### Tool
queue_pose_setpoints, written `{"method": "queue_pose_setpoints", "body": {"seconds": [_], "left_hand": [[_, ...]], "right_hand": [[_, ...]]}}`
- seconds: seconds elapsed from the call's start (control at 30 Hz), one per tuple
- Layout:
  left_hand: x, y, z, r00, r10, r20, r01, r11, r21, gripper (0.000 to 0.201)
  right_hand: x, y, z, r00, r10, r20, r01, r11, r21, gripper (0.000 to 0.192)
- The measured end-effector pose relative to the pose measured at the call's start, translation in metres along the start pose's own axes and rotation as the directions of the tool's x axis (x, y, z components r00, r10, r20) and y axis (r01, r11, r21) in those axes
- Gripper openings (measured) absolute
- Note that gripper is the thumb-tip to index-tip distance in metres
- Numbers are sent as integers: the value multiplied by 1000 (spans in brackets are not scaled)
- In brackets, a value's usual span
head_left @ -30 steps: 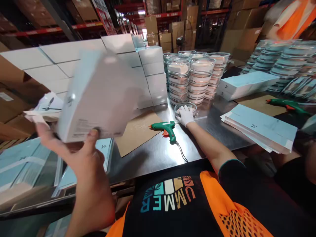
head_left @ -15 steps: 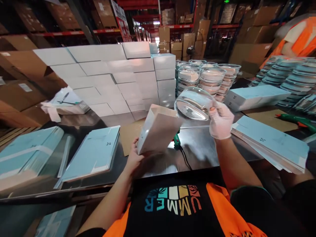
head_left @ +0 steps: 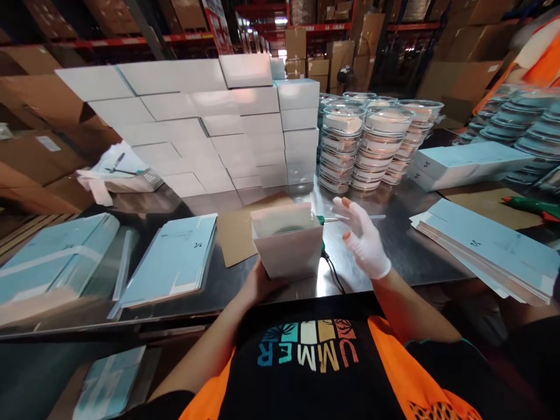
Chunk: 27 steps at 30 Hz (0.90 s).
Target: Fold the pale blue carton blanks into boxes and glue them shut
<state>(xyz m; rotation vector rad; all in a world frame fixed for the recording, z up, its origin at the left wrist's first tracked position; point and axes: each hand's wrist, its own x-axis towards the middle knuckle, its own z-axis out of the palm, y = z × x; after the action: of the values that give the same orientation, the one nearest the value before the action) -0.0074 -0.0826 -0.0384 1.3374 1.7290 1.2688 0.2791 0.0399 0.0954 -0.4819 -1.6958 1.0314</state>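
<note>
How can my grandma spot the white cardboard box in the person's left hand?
Find the big wall of stacked white cardboard boxes on the shiny grey metal table. In front of it, the person's bare left hand holds one white cardboard box. Unlike the stacked ones, it's held apart, its top open.

Tall warehouse racks (head_left: 149, 29) with red beams (head_left: 175, 38) rise beyond the metal surface (head_left: 420, 256), their shelves carrying brown cartons (head_left: 189, 14) in dim light. Between them an aisle (head_left: 261, 42) runs back past a small, bright lamp (head_left: 280, 21) to a pale patch (head_left: 282, 53) (window or doorway, too small to tell). Stacked cartons (head_left: 464, 79) stand at the back right; white glare (head_left: 321, 283) lies across the surface's front part.
</note>
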Motion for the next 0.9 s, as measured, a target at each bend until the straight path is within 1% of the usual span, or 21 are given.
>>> {"method": "queue_pose_setpoints", "body": {"seconds": [0.07,0.1,0.17,0.2,0.27,0.3,0.33,0.4,0.43,0.47,0.5,0.57,0.6,0.63,0.67,0.7,0.73,0.77,0.83,0.87,0.9], "left_hand": [[0,0,-3,991,120,-55,-117,992,56,100],[0,3,-4,975,202,-93,-196,978,69,99],[1,13,-6,911,388,-137,-375,920,114,90],[3,20,-7,870,476,-126,-459,877,142,82],[7,35,-6,788,612,-62,-596,785,169,64],[10,40,-4,757,651,-49,-638,753,160,59],[13,44,-3,737,672,-77,-659,739,141,60],[18,45,2,718,659,-224,-659,747,83,76],[19,44,5,716,637,-287,-651,757,56,85],[20,43,7,720,619,-313,-641,767,40,90],[19,42,8,730,615,-298,-636,771,36,89],[18,41,8,749,632,-199,-636,770,51,75],[17,41,6,752,638,-165,-638,768,61,68],[17,41,4,755,635,-161,-634,770,68,65],[17,42,0,760,623,-185,-621,780,75,65],[17,42,-4,769,599,-224,-597,798,84,66],[18,42,-8,776,571,-270,-569,817,92,67],[19,42,-12,777,545,-315,-545,833,96,67],[21,41,-20,761,513,-396,-524,847,91,68],[22,42,-24,745,505,-436,-524,848,86,68],[22,43,-27,726,495,-478,-524,848,82,67]], "right_hand": [[-20,18,10,998,31,48,-32,999,11,96],[-28,24,16,996,41,85,-41,999,2,98],[-36,31,28,990,64,123,-64,998,-3,96],[-36,31,33,989,86,118,-87,996,5,91],[-29,30,42,985,158,67,-159,987,8,77],[-23,28,47,982,190,14,-190,982,-9,68],[-16,27,52,977,204,-53,-206,978,-38,58],[-5,26,62,964,180,-194,-198,977,-77,42],[-1,26,67,955,160,-250,-182,981,-67,45],[1,27,70,949,144,-281,-162,986,-43,54],[3,29,72,948,136,-288,-145,989,-12,63],[7,34,67,959,128,-252,-125,992,28,72],[11,38,62,966,122,-228,-122,992,14,70],[15,42,54,970,125,-208,-134,990,-31,64],[21,47,46,974,150,-172,-173,977,-128,57],[26,52,38,971,200,-130,-228,938,-262,52],[32,57,32,958,269,-94,-284,869,-404,51],[37,61,27,931,360,-53,-328,769,-549,49],[44,69,24,841,540,28,-337,564,-754,40],[46,72,25,795,604,63,-320,505,-802,32],[48,75,28,761,643,84,-308,472,-826,25]]}}
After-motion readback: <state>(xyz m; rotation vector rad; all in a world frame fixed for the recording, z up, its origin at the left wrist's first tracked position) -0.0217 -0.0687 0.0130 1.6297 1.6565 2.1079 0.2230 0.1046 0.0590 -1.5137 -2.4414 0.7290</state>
